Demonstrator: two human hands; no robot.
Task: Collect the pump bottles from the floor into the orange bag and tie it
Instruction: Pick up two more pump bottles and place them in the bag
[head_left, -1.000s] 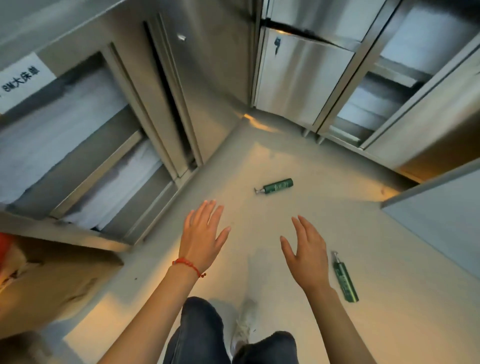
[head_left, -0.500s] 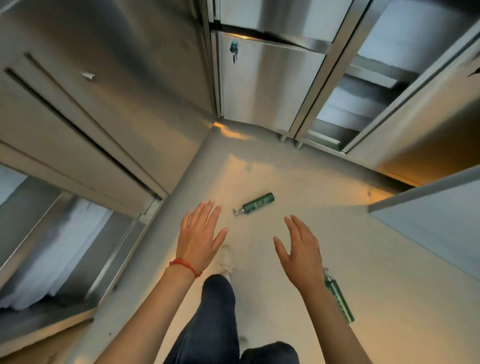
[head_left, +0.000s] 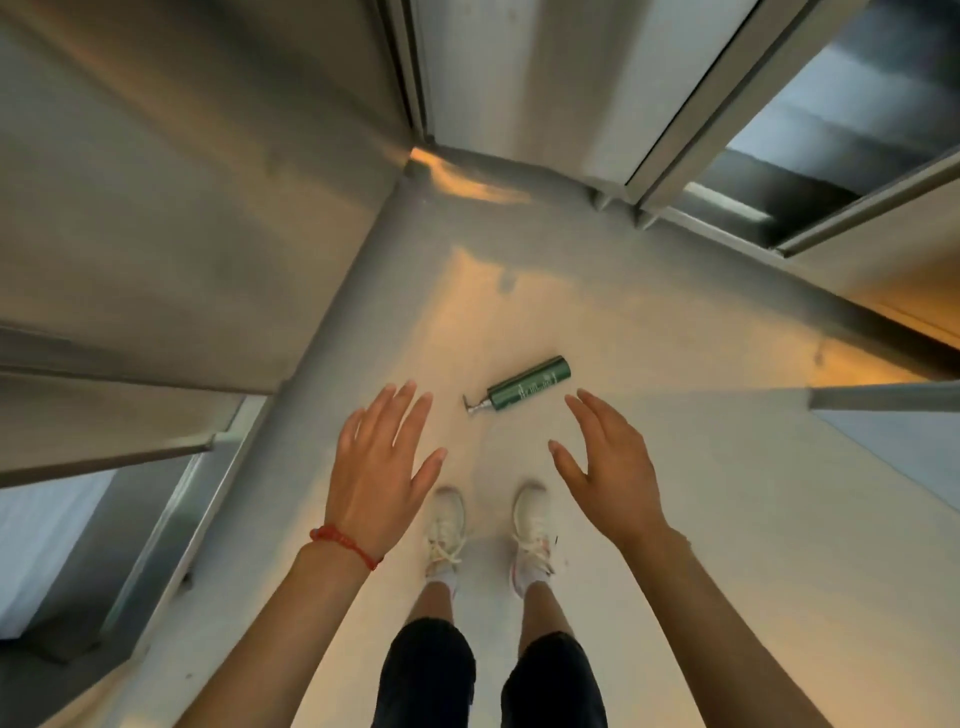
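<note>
A green pump bottle (head_left: 527, 385) lies on its side on the pale floor, its silver pump head pointing left. My left hand (head_left: 379, 470), with a red string bracelet at the wrist, hovers to the left of the bottle and nearer to me, fingers spread and empty. My right hand (head_left: 610, 467) is held open to the right of the bottle and also nearer, palm turned inward, holding nothing. Neither hand touches the bottle. No orange bag is in view.
Stainless steel cabinets (head_left: 208, 208) close in on the left, and more steel units (head_left: 545, 88) stand at the back and right. A grey panel (head_left: 893, 441) juts in at the right. My two white shoes (head_left: 447, 525) stand just behind the bottle.
I have stepped forward and the view has swung. The green bottle now lies right in front of my feet between my hands. The second bottle by my right wrist is no longer visible.
</note>
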